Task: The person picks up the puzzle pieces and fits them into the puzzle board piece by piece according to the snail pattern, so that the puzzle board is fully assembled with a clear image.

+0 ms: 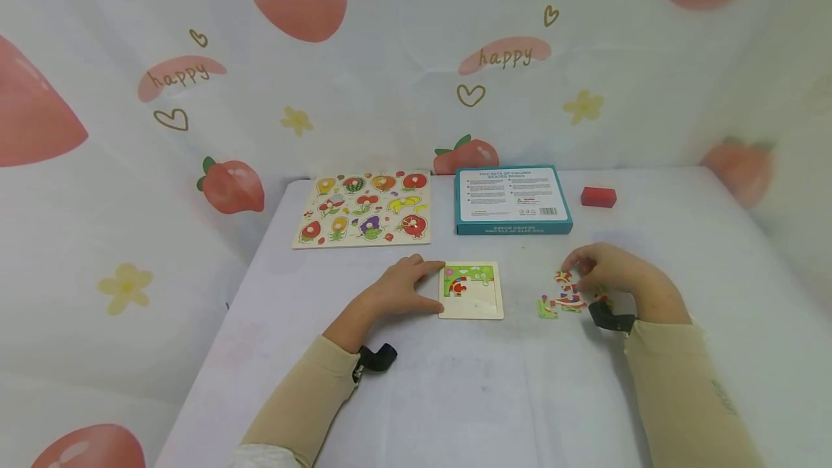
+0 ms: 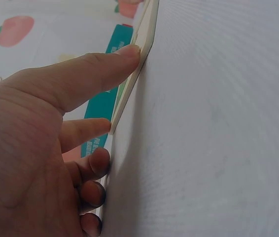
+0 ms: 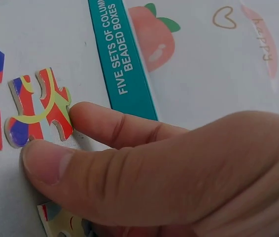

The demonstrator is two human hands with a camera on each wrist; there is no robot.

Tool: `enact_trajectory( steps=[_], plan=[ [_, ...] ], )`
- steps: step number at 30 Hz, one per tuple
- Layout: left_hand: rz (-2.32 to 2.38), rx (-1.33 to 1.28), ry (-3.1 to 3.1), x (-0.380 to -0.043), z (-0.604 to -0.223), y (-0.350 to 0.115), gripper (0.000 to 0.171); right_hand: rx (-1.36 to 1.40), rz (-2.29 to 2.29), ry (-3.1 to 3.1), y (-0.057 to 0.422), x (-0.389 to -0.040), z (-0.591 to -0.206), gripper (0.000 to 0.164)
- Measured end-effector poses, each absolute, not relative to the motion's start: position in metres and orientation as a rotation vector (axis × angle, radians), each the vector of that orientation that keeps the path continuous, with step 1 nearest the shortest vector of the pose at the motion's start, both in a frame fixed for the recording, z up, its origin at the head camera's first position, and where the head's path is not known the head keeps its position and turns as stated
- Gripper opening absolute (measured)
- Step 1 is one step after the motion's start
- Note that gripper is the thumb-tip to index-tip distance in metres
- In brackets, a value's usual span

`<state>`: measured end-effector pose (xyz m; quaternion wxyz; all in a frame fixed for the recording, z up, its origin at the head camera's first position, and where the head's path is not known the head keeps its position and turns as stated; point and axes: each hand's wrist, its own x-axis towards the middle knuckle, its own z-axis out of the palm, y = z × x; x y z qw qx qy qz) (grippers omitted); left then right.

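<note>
A small square wooden puzzle board [image 1: 477, 309] lies on the table, part of its picture filled in along the top and left. My left hand [image 1: 404, 287] touches its left side, with thumb and index finger spread to two corners; the remaining fingers are bent in the left wrist view. To the right, my right hand [image 1: 614, 269] pinches a red, yellow and white puzzle piece [image 3: 46, 106] between thumb and index finger, low over the table. More loose puzzle pieces [image 1: 547, 308] lie beside and partly beneath this hand.
Behind the small board is a larger fruit peg puzzle [image 1: 364, 209]. A teal-edged box [image 1: 513, 201] stands to its right, and a red block [image 1: 598, 197] lies beyond that. A printed cloth [image 1: 383, 92] hangs behind the table.
</note>
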<state>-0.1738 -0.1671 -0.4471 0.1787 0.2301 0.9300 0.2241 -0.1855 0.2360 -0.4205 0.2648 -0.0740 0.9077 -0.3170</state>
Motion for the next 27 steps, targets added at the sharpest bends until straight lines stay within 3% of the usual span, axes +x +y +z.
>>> enact_trajectory(
  steps=[27],
  plan=[
    [0.655, 0.642, 2.625, -0.1733, -0.4468, -0.1673, 0.082, -0.069, -0.839, 2.434, 0.2359, -0.1848, -0.4211, 0.039]
  ],
)
